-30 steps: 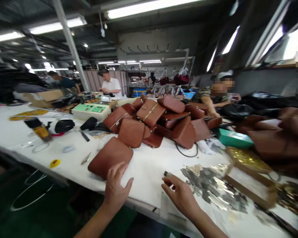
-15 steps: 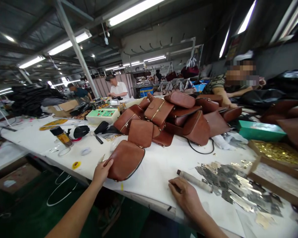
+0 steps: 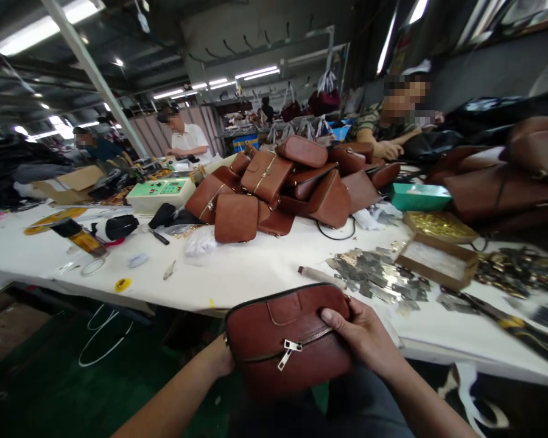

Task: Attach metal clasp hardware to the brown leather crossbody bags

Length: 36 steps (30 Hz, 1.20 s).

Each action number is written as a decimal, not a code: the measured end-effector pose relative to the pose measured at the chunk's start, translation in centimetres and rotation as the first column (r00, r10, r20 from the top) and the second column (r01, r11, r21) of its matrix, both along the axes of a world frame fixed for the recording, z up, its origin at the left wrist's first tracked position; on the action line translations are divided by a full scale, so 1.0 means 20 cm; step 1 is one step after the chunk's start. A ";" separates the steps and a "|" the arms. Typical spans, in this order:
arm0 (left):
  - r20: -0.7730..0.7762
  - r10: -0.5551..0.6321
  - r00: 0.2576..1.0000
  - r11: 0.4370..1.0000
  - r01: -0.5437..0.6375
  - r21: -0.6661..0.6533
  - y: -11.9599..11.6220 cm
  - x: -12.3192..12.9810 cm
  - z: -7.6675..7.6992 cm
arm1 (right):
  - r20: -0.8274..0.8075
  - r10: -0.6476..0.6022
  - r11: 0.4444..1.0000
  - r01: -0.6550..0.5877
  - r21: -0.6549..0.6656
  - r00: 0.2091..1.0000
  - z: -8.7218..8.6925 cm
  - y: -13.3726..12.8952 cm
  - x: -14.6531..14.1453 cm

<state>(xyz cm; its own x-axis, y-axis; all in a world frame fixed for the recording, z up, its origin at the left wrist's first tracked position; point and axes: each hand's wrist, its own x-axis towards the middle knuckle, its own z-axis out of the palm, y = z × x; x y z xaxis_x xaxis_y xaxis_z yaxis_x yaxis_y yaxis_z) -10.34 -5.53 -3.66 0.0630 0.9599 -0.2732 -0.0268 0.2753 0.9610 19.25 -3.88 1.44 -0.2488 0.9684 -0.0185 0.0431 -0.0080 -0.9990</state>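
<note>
A reddish-brown leather bag [image 3: 296,371] with a metal zipper and a silver pull is held over my lap, in front of the table's edge. My right hand [image 3: 365,331] grips its right end, the thumb lying on the front beside the zipper. At the bag's left end is my left hand [image 3: 223,356], its fingers hidden behind the leather. Beyond, a heap of brown bags [image 3: 267,173] lies on the white table [image 3: 182,286]. A pale rod [image 3: 322,277] rests just behind the held bag, near a pile of flat metal plates [image 3: 374,274].
Trays of gold pieces [image 3: 438,225] and clear bits, a green box [image 3: 420,198] and pliers [image 3: 511,322] are at the right. Left stand a control box [image 3: 159,196] and an amber bottle [image 3: 80,237]. Several people sit beyond the table.
The bag at my left hand has come off the table to over my lap, its zipper side now showing. My right hand has left the table by the rod and taken hold of it. The view has turned right.
</note>
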 end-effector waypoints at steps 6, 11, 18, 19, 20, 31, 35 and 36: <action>-0.156 -0.034 0.987 0.993 0.051 0.107 0.03 0.14 -0.01 | 0.129 -0.340 0.911 0.360 -0.201 0.932 -0.38 -0.32 0.19; -0.660 0.070 0.748 0.771 0.380 0.512 0.05 0.30 0.01 | 0.214 -0.425 0.874 0.460 -0.155 0.879 -0.50 -0.40 0.23; -0.828 0.178 0.531 0.512 0.669 0.539 0.10 0.48 -0.17 | 0.541 -0.500 0.848 0.509 0.148 0.676 -0.34 -0.34 0.53; -0.825 0.197 0.530 0.502 0.668 0.549 0.10 0.48 -0.19 | 0.557 -0.554 0.812 0.548 0.199 0.619 -0.31 -0.32 0.62; -0.819 0.216 0.531 0.490 0.667 0.562 0.11 0.48 -0.22 | 0.579 -0.607 0.769 0.584 0.258 0.544 -0.27 -0.29 0.72; -0.780 0.324 0.535 0.337 0.706 0.624 0.11 0.47 -0.27 | 0.831 -0.555 0.550 0.765 0.335 0.035 -0.16 0.01 1.76; -0.776 0.299 0.556 0.367 0.684 0.631 0.10 0.48 -0.24 | 0.823 -0.565 0.558 0.759 0.335 0.052 -0.21 0.05 1.75; -0.772 0.290 0.566 0.376 0.674 0.636 0.10 0.48 -0.23 | 0.811 -0.583 0.551 0.760 0.345 0.055 -0.21 0.05 1.74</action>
<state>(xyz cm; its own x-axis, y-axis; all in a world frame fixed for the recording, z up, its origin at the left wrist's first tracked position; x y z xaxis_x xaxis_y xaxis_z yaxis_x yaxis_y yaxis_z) -0.67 -3.60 -8.29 0.5531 0.6196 0.5569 0.6265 -0.7500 0.2122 54.04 -2.94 -2.81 0.7340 0.6678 0.1238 0.6437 -0.6260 -0.4401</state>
